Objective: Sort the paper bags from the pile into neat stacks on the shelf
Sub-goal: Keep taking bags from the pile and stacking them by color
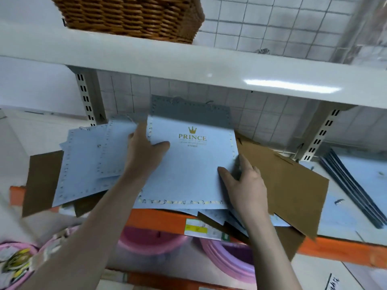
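Far left of the frame there's a brown paper bag [43,181] lying flat, half hanging off the shelf edge [335,251], which has an orange front strip. Next to it, left of centre, a messy fan of light blue bags [90,162] with dotted borders, overlapping each other and sitting partly on top of the brown one.

The left hand [144,151] comes in from the lower left and grips the left edge of the top blue bag [188,172], thumb lying across its face, fingers tucked round the edge behind it. That bag is dead centre, lying flat on the pile, with a gold crown and "PRINCE" printed on it. A grey bag [188,109] pokes out behind it toward the tiled wall.

The right hand [245,183] holds the same bag's right edge, thumb on top, fingers curled around the side.

Right of that, a big brown bag [293,189] sticks out at an angle past the shelf front. Far right, a tidy stack of blue bags [360,181] sits flat on the shelf, dark edges showing.

Upper left there's a wicker basket [129,15] on the shelf above. Bottom centre, pink basins [226,260] sit below.
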A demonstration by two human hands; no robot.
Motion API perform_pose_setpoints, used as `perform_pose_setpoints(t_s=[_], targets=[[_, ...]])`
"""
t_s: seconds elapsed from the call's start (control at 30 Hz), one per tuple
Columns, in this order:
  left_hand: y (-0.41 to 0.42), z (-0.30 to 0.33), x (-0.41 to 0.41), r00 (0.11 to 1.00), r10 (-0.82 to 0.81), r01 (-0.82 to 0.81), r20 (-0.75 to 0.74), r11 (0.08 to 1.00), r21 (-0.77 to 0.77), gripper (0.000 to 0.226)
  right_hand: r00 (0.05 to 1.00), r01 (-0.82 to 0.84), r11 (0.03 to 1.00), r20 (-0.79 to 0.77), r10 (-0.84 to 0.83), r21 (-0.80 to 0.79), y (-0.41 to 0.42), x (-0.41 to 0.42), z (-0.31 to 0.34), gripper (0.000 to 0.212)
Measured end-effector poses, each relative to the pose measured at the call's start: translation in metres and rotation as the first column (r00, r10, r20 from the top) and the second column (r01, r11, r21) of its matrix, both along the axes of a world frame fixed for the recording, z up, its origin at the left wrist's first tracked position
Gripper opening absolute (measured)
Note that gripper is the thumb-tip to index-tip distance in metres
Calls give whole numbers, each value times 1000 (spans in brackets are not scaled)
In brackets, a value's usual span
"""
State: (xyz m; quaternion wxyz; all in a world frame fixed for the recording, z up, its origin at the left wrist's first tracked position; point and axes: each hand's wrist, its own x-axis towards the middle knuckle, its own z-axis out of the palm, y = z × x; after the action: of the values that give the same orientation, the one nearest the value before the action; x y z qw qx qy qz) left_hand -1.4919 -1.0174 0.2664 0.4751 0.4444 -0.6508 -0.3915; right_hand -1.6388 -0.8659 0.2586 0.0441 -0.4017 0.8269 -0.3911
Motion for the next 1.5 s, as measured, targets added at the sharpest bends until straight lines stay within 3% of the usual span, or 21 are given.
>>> perform_pose_setpoints(t_s=[0.13,0.47,0.77,0.97,1.07,1.27,1.5], targets=[[39,2,-31,997,36,-35,68,999,-20,69,999,-6,1000,-32,5,-25,39,-33,6,60],[203,-13,-210,995,-4,16,104,994,-110,20,990,98,993,-90,-104,-63,197,-206,-10,39],[294,-10,-348,977,-102,126,187,985,-120,21,955,231,973,-187,-232,-29,300,-322,-26,30],[311,-17,-400,954,-73,153,290,952,-264,36,936,299,953,-181,-301,-43,315,-368,-31,29],[305,-22,-422,937,-56,163,345,943,-289,32,930,314,949,-193,-313,-24,310,-388,-30,30],[280,-38,-459,941,-98,166,324,967,-191,13,919,326,945,-234,-317,2,284,-424,-34,34],[258,-49,-485,928,-111,167,354,977,-131,19,891,367,927,-312,-329,70,250,-455,-51,33]])
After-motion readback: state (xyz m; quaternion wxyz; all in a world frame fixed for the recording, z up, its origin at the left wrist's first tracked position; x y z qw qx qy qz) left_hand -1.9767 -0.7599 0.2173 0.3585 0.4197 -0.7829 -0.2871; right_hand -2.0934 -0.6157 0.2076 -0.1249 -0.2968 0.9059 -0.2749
